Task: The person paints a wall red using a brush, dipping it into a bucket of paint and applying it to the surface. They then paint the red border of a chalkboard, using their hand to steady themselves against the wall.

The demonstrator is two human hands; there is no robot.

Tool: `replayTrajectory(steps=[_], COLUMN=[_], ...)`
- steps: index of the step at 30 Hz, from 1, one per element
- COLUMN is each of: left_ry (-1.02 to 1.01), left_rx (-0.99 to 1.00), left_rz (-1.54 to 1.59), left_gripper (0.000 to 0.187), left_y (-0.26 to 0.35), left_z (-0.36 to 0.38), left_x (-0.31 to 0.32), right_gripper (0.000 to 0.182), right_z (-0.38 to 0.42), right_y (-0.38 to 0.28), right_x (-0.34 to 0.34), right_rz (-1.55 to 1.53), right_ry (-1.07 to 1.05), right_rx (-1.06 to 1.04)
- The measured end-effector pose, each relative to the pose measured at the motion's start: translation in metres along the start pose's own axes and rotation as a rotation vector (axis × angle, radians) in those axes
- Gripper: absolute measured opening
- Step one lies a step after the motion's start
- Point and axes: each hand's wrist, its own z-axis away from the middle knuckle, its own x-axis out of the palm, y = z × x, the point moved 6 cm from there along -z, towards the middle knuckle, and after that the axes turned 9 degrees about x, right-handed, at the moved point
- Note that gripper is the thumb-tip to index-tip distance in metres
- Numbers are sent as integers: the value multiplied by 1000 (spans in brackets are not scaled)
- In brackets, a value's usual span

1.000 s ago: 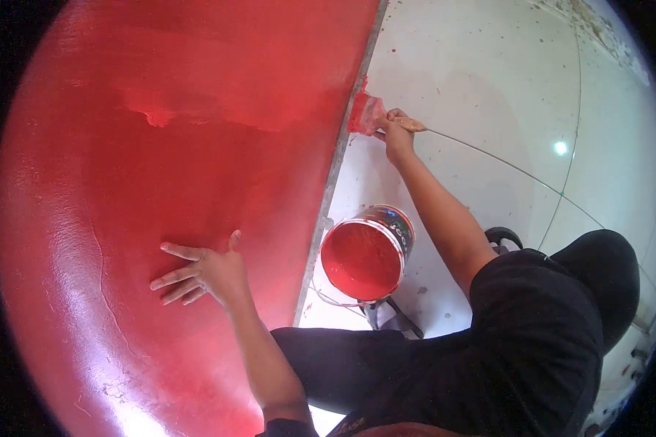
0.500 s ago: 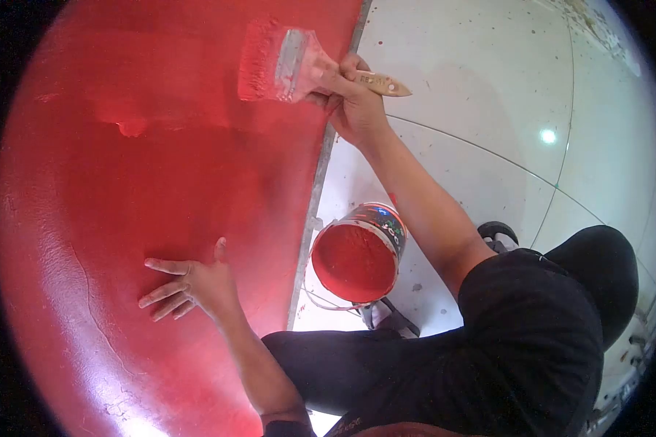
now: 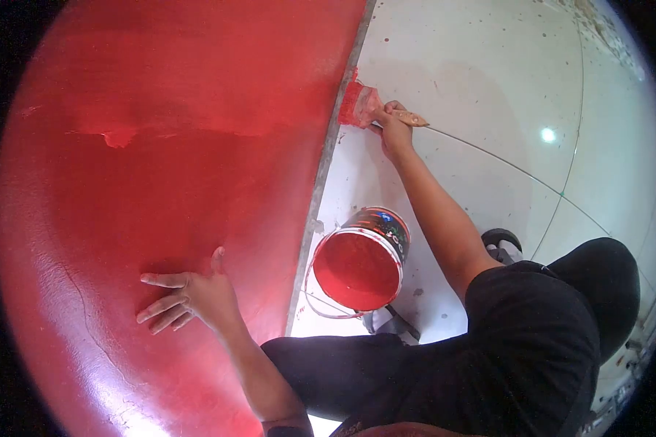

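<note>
1. Paintbrush (image 3: 363, 107) sits gripped in my right hand (image 3: 395, 131), fingers curled tight round its wooden handle, whose pale end pokes out past the knuckles toward the right.
2. Its bristles are loaded with red and press against the grey edge strip (image 3: 326, 164), right where the red wall (image 3: 160, 167) meets the floor (image 3: 488, 80).
3. My left hand (image 3: 189, 295) holds nothing: I have it flat on the red wall, fingers spread and pointing left, thumb up.
4. Both hands are well apart, the brush hand far up along the wall's edge, the flat hand lower and nearer my body.
5. Between the two arms, just beside the edge strip, I see a paint can (image 3: 363, 258) tipped toward me on the floor, open, red paint filling it, with a thin wire handle hanging below its rim.
6. Across the wall I make out a rougher patch with a small drip-like mark in its upper left part, and fine cracks low on the left.
7. Pale tiles with thin seams and dark speckles make up the floor; a bright light spot glints on one.
8. My black-clad legs (image 3: 488, 349) fill the lower right, and a dark sandal (image 3: 500, 239) shows just beyond the right forearm.
</note>
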Motion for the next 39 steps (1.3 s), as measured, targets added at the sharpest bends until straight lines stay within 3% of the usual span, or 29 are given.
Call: replayTrajectory(steps=[7,11,12,14,18,20,22,28,33,36,39], left_ry=[-45,-27,-38,-33,-76,-138,-132,-94,-71,-62,-59], left_rx=[-44,-7,-6,-5,-12,-50,-53,-59,-48,-30,-20], left_rz=[46,14,9,18,16,59,55,50,60,42,12], left_gripper=[149,149,149,148,145,142,141,145,147,146,147], left_y=[-1,-5,-5,-2,3,6,10,3,-1,1,1], left_z=[-1,-1,1,-1,-2,-1,0,0,-1,-2,-1], left_x=[1,5,4,0,-7,-7,-10,-4,-1,-3,-3], right_gripper=[30,34,34,33,33,35,32,28,30,30,30], right_z=[1,54,57,56,30,-1,-8,0,-7,-13,23], right_y=[8,-74,-84,-105,-83,-33,-14,-8,1,10,-33], right_x=[70,129,140,166,150,100,57,7,13,51,102], right_rz=[121,-197,-193,-305,-279,-91,-65,-11,4,92,-52], right_ry=[-90,-531,-523,-722,-624,-310,-163,13,-12,-124,-310], right_rx=[33,-40,-31,-108,-49,54,37,-31,-30,14,-25])
